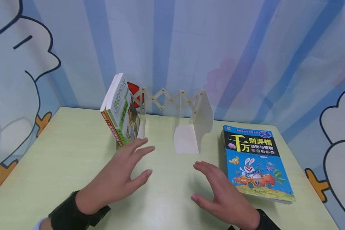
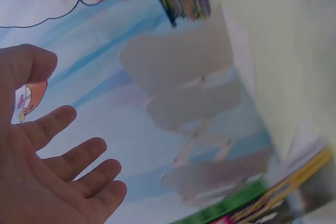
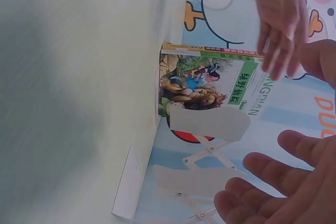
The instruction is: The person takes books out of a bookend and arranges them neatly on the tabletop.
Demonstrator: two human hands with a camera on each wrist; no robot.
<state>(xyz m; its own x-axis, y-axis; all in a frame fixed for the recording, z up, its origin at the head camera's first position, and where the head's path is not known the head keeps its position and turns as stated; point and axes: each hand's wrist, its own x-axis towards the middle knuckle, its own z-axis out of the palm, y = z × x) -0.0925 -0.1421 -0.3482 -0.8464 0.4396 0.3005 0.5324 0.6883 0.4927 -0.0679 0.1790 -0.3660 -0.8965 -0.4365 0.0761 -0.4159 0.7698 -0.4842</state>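
My left hand point(image 1: 115, 179), fingers spread and holding nothing, hovers in front of two upright books point(image 1: 122, 111). These books lean at the left end of a white expandable bookend point(image 1: 205, 118), whose crisscross lattice point(image 1: 162, 99) stretches between its upright plates. My right hand point(image 1: 227, 195) hangs over the table, its fingers also straight and nothing in them. Beside it on the right lies a stack of books point(image 1: 256, 172), the top one blue with a rabbit in a car. The right wrist view shows the leaning books' front cover point(image 3: 199, 82), with a lion picture.
A pale table point(image 1: 166, 204) carries everything. Behind it hangs a blue striped cloth backdrop point(image 1: 184, 41) with cartoon figures on both sides. The bookend's flat base plate point(image 1: 186, 140) lies on the table between the leaning books and the stack. Black bands point(image 1: 74, 212) wrap both wrists.
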